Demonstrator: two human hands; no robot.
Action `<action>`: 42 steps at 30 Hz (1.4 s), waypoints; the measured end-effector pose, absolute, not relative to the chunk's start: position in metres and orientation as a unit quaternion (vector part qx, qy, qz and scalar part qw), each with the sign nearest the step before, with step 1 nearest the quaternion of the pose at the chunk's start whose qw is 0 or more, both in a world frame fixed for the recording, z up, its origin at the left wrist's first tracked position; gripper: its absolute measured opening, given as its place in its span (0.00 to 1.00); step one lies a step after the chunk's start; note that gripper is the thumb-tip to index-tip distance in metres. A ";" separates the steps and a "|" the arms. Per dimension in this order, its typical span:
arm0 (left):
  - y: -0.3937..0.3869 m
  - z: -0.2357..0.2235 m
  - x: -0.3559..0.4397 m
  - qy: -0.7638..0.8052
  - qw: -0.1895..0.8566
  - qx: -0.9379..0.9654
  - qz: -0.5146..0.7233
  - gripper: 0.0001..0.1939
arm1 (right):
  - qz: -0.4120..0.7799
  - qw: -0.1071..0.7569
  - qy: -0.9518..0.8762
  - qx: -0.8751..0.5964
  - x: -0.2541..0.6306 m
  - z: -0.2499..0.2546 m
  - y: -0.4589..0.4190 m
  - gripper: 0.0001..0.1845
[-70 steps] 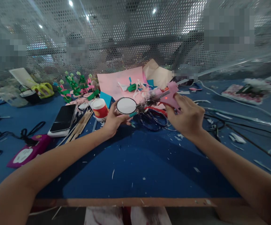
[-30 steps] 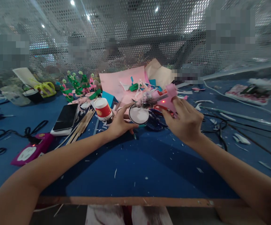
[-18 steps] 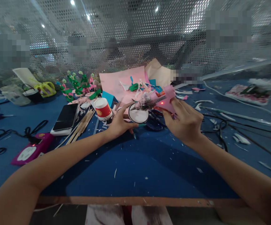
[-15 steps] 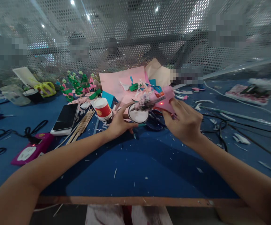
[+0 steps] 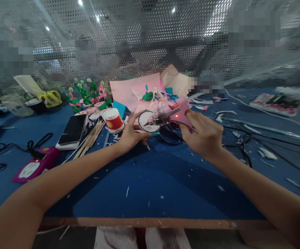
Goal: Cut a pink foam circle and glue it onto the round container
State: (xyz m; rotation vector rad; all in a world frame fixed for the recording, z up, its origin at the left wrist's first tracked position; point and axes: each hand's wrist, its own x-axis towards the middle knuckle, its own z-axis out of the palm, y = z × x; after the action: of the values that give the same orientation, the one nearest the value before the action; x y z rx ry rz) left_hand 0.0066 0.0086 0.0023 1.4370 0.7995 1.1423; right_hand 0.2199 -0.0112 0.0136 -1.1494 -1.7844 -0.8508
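Observation:
My left hand (image 5: 130, 136) is wrapped round a cup (image 5: 149, 121) whose round white face, edged in dark, is turned up toward me. A pink glue gun (image 5: 182, 110) with a lit red lamp is gripped in my right hand (image 5: 204, 136). Its nozzle points left and lies over the cup's white face; whether it touches cannot be made out. Just left of my left hand stands a red and white paper cup (image 5: 114, 121). Behind both hands are pink paper (image 5: 136, 91) and a heap of coloured paper scraps (image 5: 153, 97).
Left of my hands lie wooden sticks (image 5: 90, 138), a phone (image 5: 72, 129) and a purple power strip (image 5: 35, 164). Paper flowers (image 5: 86, 95) stand behind them. Yellow-handled scissors (image 5: 51, 98) lie further left. Cables (image 5: 245, 145) and white scraps spread at right. A perforated screen (image 5: 150, 41) rises behind the table.
The glue gun has shifted slightly left and turned, so its nozzle sits lower over the cup's face. The cup has tilted and moved slightly left in my left hand.

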 end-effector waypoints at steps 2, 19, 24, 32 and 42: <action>0.008 0.003 0.007 0.339 0.540 0.597 0.487 0.48 | -0.360 0.419 -0.708 -0.441 0.221 0.013 -0.010 0.13; 0.009 0.001 0.006 0.334 0.544 0.620 0.456 0.48 | -0.375 0.432 -0.695 -0.435 0.218 0.012 -0.010 0.22; 0.007 0.001 0.006 0.336 0.535 0.636 0.444 0.46 | -0.364 0.429 -0.711 -0.422 0.218 0.012 -0.011 0.20; 0.007 0.005 0.008 0.337 0.549 0.607 0.465 0.49 | -0.367 0.412 -0.716 -0.428 0.218 0.014 -0.014 0.15; 0.009 0.004 0.008 0.353 0.539 0.586 0.492 0.48 | -0.348 0.402 -0.726 -0.437 0.222 0.011 -0.010 0.15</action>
State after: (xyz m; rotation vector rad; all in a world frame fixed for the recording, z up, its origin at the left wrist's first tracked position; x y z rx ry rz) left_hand 0.0075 0.0094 0.0038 1.3940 0.8396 1.1698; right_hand 0.2218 -0.0101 0.0109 -1.1038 -1.8351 -0.8785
